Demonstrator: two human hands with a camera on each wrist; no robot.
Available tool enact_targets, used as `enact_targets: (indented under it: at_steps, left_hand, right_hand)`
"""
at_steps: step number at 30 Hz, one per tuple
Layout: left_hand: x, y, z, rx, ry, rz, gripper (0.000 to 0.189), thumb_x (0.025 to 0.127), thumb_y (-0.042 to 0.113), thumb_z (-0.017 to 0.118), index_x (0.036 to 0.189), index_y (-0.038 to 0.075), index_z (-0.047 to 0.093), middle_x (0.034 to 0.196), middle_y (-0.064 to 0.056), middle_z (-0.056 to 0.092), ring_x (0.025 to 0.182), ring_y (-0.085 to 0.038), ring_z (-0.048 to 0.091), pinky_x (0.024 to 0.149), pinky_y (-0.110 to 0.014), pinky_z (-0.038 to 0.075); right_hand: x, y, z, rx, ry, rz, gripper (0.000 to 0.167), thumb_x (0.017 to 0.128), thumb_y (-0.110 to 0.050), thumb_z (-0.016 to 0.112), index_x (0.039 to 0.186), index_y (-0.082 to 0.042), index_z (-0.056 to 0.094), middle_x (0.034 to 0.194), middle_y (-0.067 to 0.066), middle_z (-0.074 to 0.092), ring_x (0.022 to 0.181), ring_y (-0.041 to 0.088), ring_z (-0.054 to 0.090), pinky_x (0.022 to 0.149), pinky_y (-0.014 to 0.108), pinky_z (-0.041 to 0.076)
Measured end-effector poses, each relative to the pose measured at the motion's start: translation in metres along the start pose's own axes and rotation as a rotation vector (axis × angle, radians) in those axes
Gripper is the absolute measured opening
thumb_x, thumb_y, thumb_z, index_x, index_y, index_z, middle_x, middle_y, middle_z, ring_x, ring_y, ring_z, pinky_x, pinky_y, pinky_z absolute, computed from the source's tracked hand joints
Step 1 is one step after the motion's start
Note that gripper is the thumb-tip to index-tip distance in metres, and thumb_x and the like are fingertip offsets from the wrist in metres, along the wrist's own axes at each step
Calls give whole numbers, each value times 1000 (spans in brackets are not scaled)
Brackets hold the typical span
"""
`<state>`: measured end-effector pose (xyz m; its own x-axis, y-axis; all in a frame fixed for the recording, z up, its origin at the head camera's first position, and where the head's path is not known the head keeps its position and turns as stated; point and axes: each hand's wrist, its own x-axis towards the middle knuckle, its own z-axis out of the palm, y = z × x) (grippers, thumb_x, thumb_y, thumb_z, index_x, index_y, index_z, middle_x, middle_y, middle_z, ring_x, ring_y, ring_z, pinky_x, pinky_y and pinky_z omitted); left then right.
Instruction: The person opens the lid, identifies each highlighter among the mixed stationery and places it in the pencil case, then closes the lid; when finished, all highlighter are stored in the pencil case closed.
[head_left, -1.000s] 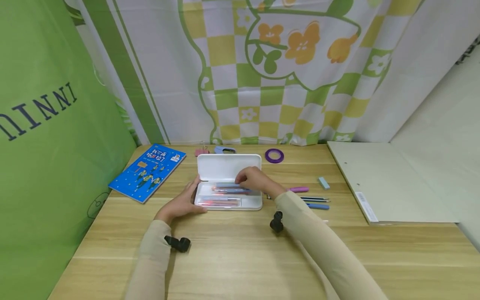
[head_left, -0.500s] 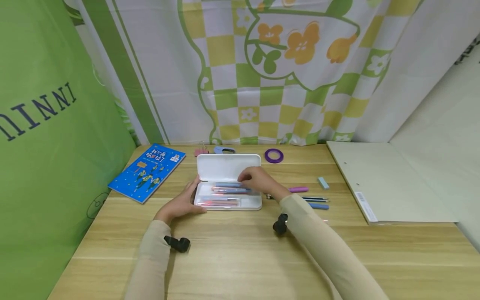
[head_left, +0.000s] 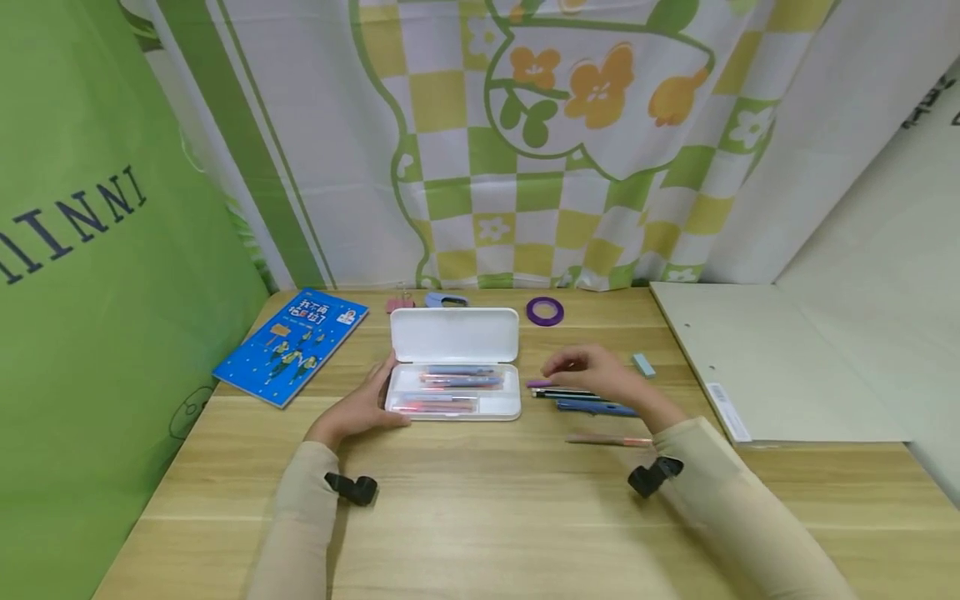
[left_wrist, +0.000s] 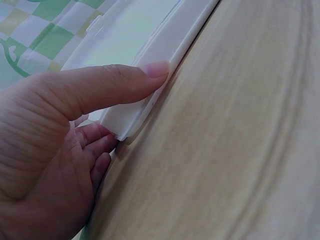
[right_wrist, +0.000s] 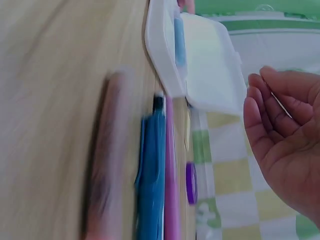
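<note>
A white pencil case [head_left: 454, 335] stands with its lid up, several pens [head_left: 461, 383] lying inside. My left hand [head_left: 356, 412] grips its left end; in the left wrist view the thumb [left_wrist: 115, 85] lies along the front wall and the fingers curl at the corner. To the right, my right hand [head_left: 600, 375] hovers over loose writing tools, fingers loosely curled and holding nothing. Beneath it lie a purple pen [right_wrist: 171, 195], black pencils [head_left: 558, 394] and a blue pen [right_wrist: 151, 175]. A brownish pencil-like stick [head_left: 607, 441] lies nearer, blurred in the right wrist view.
A blue book [head_left: 288, 350] lies at the left, a large pale board-like folder [head_left: 795, 367] at the right. Behind the case are a pink clip [head_left: 400, 306], a light-blue tool [head_left: 438, 299] and a purple tape roll [head_left: 545, 312]. A pale-blue eraser [head_left: 642, 365] lies beyond my right hand.
My right hand has left the inside of the pencil case and moved right, over the loose pens. The left hand keeps its grip on the case.
</note>
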<state>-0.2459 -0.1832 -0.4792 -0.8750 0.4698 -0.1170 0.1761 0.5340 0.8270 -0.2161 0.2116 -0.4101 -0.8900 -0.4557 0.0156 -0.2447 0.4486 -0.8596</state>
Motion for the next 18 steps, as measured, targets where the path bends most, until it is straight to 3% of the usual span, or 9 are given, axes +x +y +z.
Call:
enact_targets:
  at_steps: [4, 7, 11, 15, 18]
  left_hand:
    - [-9, 20, -1, -17, -10, -6, 115, 76, 15, 80, 152, 14, -6, 155, -22, -1, 140, -44, 4, 110, -60, 8]
    - [-9, 20, -1, -22, -14, -8, 115, 76, 13, 79, 152, 12, -7, 155, -24, -1, 139, -45, 4, 110, -60, 8]
    - [-1, 2, 0, -9, -5, -16, 119, 75, 21, 81, 152, 20, -9, 156, -19, -1, 141, -41, 3, 111, -59, 8]
    - [-1, 1, -1, -7, -6, -23, 121, 73, 27, 82, 152, 22, -8, 156, -17, 1, 141, -39, 5, 112, -57, 8]
    - [-1, 1, -1, -5, -10, -24, 121, 72, 29, 83, 152, 23, -8, 156, -17, 1, 141, -39, 5, 112, -56, 9]
  right_hand:
    - [-27, 10, -14, 94, -26, 6, 22, 90, -7, 62, 106, 9, 65, 103, 22, 65, 91, 13, 63, 78, 24, 52]
    - [-46, 18, -19, 140, -55, 21, 24, 90, -6, 62, 107, 11, 62, 105, 27, 63, 91, 13, 63, 79, 24, 52]
    - [-66, 32, -19, 100, -70, 76, 25, 90, -12, 63, 108, 6, 64, 105, 22, 64, 94, 20, 62, 80, 24, 51]
    - [-76, 44, -15, 59, -83, 131, 25, 88, -15, 67, 107, 1, 66, 103, 14, 66, 92, 19, 60, 78, 24, 50]
    - [-78, 50, -11, 61, -98, 110, 24, 85, -10, 70, 104, 2, 66, 100, 14, 66, 88, 16, 60, 76, 24, 51]
